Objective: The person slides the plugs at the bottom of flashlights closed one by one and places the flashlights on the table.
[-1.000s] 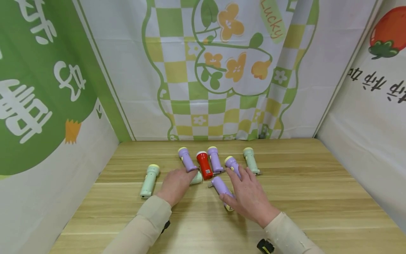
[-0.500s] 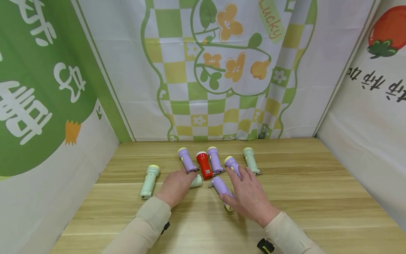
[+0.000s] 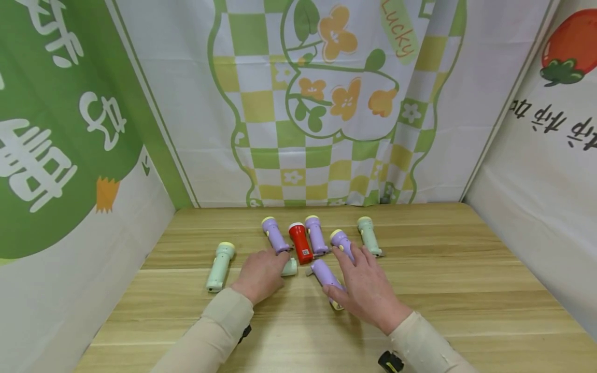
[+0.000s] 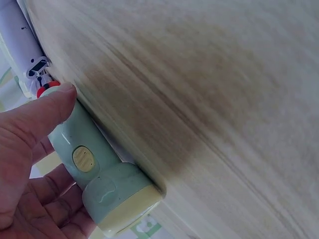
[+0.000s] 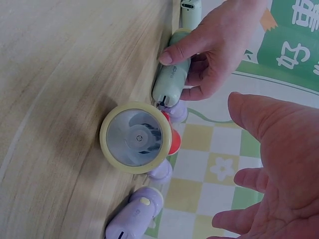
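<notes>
My left hand [image 3: 261, 275] grips a mint green flashlight [image 4: 112, 191] that lies sideways on the table. In the left wrist view its thumb presses on the body near the tail end, with fingers on the far side. The head view shows only the flashlight's tail past the fingers. My right hand [image 3: 369, 292] is spread and holds nothing; its fingers extend over a purple flashlight [image 3: 342, 241]. Beside its thumb lies another purple flashlight [image 3: 324, 273], whose cream-rimmed lens [image 5: 138, 138] faces the right wrist camera.
A red flashlight [image 3: 300, 242] lies between two purple ones, the left [image 3: 275, 235] and the right [image 3: 315, 234]. Mint green flashlights lie apart at the sides, one left [image 3: 220, 267] and one right [image 3: 368, 234]. Printed curtains [image 3: 326, 171] close off the wooden table [image 3: 466, 290] at the back.
My left hand has shifted very slightly to the right and toward me at the mint green flashlight. The right hand and the other flashlights stay where they were.
</notes>
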`<state>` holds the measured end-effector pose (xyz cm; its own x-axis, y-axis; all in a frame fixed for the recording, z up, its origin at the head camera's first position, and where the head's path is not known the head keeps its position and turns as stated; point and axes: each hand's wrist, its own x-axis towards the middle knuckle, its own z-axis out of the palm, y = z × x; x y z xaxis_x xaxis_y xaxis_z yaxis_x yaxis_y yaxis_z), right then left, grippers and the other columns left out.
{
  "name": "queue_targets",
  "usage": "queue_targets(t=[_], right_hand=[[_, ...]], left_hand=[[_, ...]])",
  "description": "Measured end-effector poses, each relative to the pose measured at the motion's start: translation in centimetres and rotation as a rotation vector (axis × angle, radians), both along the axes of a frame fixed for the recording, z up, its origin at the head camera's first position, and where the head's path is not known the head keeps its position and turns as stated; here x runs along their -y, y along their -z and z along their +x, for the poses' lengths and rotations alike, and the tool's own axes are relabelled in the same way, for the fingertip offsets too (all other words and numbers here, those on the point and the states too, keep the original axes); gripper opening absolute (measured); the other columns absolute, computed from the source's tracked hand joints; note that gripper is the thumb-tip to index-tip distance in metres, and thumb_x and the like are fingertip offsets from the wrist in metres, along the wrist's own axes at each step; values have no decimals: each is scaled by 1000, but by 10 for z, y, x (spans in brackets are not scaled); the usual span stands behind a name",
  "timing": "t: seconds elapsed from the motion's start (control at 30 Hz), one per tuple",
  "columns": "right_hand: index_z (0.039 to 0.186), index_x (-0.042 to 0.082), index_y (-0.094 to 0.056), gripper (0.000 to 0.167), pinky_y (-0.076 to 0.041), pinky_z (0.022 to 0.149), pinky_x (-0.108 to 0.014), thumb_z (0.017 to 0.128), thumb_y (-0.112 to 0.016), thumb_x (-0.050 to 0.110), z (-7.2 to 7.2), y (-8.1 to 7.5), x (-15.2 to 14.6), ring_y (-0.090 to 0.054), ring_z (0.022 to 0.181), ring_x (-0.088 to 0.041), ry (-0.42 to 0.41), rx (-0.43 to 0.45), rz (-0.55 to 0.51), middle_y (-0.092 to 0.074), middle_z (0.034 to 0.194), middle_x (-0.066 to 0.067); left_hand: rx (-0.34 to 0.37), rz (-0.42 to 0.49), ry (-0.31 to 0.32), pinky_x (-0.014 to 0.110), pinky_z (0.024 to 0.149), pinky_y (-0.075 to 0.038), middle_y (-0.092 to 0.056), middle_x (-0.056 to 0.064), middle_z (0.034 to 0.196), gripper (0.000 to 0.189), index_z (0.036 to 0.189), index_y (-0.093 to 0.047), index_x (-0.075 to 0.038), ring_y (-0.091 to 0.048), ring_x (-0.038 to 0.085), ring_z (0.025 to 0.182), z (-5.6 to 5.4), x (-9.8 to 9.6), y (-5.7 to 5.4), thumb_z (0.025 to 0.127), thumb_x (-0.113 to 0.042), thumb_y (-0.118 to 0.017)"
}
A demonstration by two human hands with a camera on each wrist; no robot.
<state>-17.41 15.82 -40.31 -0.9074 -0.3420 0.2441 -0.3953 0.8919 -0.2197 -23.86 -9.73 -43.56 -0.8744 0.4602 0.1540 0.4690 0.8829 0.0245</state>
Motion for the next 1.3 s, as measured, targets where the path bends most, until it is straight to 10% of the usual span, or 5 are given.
queue_targets(t=[1.3], right_hand=[[155,7,-45,84,-34,118,-65,91,-76,51,4,-2,-3,-41,144,-54,-19,-20,-32,-45,154,-33]], left_hand=[[-130,-58,116,41,58,-55,-64,6,86,33,98,-61,-7,-64,23,72,18,-6,-1,83,-18,-87]])
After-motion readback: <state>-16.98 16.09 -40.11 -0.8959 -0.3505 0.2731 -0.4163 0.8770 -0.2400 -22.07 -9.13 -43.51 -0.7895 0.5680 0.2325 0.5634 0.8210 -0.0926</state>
